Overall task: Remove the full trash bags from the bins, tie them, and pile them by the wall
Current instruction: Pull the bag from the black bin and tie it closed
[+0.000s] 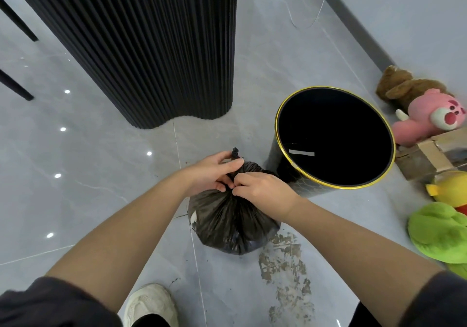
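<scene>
Bright, even light; glare spots on floor [75,175]; fisheye edges.

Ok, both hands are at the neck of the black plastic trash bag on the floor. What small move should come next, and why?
Probably pull the knot tight. The left hand grips the twisted tail and the right hand pinches the neck of the black plastic trash bag, which stands beside the gold-rimmed black bin, so the tie looks unfinished.
</scene>
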Available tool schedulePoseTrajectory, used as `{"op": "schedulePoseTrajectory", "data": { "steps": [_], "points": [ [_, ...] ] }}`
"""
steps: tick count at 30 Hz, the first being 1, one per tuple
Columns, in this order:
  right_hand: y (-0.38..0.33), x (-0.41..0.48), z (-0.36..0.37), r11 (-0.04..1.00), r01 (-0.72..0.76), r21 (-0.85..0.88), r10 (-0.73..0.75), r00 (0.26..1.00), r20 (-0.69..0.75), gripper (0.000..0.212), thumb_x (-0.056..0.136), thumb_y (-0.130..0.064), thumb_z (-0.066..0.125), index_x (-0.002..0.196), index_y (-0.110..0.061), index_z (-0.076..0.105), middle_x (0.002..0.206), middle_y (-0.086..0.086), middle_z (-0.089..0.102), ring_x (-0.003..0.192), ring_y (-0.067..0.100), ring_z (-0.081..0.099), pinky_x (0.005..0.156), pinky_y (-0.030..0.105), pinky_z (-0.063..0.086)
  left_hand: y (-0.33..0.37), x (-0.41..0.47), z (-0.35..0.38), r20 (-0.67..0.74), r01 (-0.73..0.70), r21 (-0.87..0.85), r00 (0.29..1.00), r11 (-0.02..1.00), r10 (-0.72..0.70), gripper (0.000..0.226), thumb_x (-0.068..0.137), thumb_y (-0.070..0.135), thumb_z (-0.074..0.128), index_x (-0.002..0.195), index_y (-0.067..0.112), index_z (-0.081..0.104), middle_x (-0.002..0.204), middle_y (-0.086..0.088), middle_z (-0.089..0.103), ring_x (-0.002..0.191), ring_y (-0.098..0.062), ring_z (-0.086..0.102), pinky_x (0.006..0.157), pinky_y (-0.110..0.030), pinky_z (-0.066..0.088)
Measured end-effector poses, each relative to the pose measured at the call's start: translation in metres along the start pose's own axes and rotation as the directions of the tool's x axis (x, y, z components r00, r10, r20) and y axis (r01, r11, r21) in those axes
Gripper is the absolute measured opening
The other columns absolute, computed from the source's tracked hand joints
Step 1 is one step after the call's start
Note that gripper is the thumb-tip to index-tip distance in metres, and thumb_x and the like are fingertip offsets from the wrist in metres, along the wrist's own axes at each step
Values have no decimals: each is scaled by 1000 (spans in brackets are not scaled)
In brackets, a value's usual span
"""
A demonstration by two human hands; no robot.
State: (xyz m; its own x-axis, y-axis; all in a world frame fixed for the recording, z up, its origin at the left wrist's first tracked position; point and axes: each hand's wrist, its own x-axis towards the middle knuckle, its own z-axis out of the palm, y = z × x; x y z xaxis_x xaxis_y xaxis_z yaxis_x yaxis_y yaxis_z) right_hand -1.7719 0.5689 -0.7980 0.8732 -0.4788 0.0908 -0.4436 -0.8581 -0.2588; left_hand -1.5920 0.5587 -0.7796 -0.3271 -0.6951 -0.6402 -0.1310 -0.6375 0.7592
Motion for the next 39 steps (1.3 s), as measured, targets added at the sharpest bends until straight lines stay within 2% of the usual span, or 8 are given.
{"op": "schedulePoseTrajectory", "data": {
  "steps": [9, 17, 23, 26, 28, 30, 33, 39],
  "points": [
    [1, -5, 8, 977, -156, 148, 178, 972, -155, 12, 78, -6, 67, 88, -12, 71, 92, 4, 64, 80, 23, 63, 61, 32, 55, -8, 13, 11, -220, -66, -166, 975, 984, 28, 11, 89, -5, 56, 87, 5, 61, 62, -7, 60, 45, -6, 59, 49, -16, 53],
    [2, 8, 5, 455, -473, 754, 705, 709, 19, 21, 84, -1, 62, 85, -20, 73, 92, -16, 64, 95, 8, 62, 92, 29, 50, -16, 10, 14, -477, -227, -250, 875, 941, 85, 15, 88, -5, 58, 83, 9, 62, 72, -9, 61, 53, -10, 63, 58, -18, 56],
    [-3, 23, 1, 303, -402, 864, 813, 582, -15, 18, 85, -3, 62, 92, -19, 65, 86, -7, 68, 81, 2, 62, 71, 11, 45, 0, 4, 15, -503, -284, -394, 863, 874, 53, 14, 92, -3, 51, 86, 6, 60, 75, -12, 61, 52, -11, 61, 54, -19, 54],
    [-2, 26, 3, 370, -429, 824, 785, 619, -30, 20, 85, -5, 62, 96, -19, 72, 86, -11, 69, 81, 1, 63, 76, 12, 48, 6, -2, 12, -424, -238, -448, 905, 862, 29, 26, 96, -4, 39, 90, 6, 63, 76, -12, 58, 48, -9, 58, 49, -18, 51],
    [-2, 27, 4, 371, -438, 819, 778, 628, -17, 21, 85, -5, 62, 96, -20, 74, 84, -16, 69, 79, -2, 63, 77, 14, 49, 4, -5, 9, -414, -223, -291, 906, 930, 88, 34, 95, -6, 35, 90, 7, 65, 78, -15, 59, 49, -10, 55, 49, -18, 50],
    [0, 27, 4, 342, -435, 833, 782, 624, 5, 22, 86, -4, 61, 95, -18, 74, 83, -16, 69, 78, -1, 63, 78, 16, 50, 0, -10, 4, -431, -251, 196, 846, 948, 313, 33, 92, -4, 39, 93, 11, 68, 91, -14, 62, 62, -11, 58, 58, -16, 48],
    [4, 26, 2, 314, -423, 850, 779, 626, 23, 22, 85, -2, 59, 94, -14, 75, 87, -5, 72, 84, 8, 67, 83, 26, 54, -8, -15, -6, -141, -265, 808, 780, 527, 609, 27, 89, 18, 58, 116, 16, 63, 111, 1, 53, 92, -10, 55, 83, -19, 45],
    [5, 26, 0, 307, -456, 835, 775, 629, 59, 15, 86, -8, 65, 91, -20, 73, 80, -9, 70, 75, 3, 64, 76, 20, 52, -9, -6, -7, -177, -159, 877, 772, 454, 611, 19, 95, 26, 50, 102, 13, 61, 102, -4, 57, 91, -23, 57, 80, -39, 47]
  ]
}}
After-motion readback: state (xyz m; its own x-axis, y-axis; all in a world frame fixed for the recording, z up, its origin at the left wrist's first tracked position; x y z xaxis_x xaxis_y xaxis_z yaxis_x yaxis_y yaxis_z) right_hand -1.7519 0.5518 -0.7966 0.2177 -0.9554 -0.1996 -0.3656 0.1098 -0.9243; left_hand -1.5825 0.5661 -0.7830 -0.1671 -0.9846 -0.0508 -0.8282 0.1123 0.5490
